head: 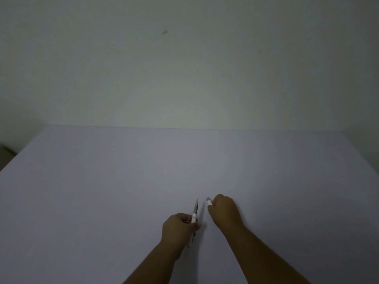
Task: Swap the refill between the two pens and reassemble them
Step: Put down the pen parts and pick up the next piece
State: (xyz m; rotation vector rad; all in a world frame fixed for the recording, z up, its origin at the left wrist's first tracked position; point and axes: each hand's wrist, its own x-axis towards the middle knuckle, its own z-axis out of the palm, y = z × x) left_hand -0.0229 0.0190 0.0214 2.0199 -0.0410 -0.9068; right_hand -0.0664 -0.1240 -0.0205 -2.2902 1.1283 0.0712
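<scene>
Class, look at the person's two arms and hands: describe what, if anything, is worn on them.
Nothing is worn that shows. The left hand and right hand are bare, with no gloves, and I can see no rings, watch or bands in this dim picture. Both forearms are bare down to the bottom edge, so no sleeves are in view.

A plain, pale lilac worktop (123,191) fills the lower half of the view, its far edge meeting a bare wall (184,68). Whether anything lies on it cannot be told.
</scene>
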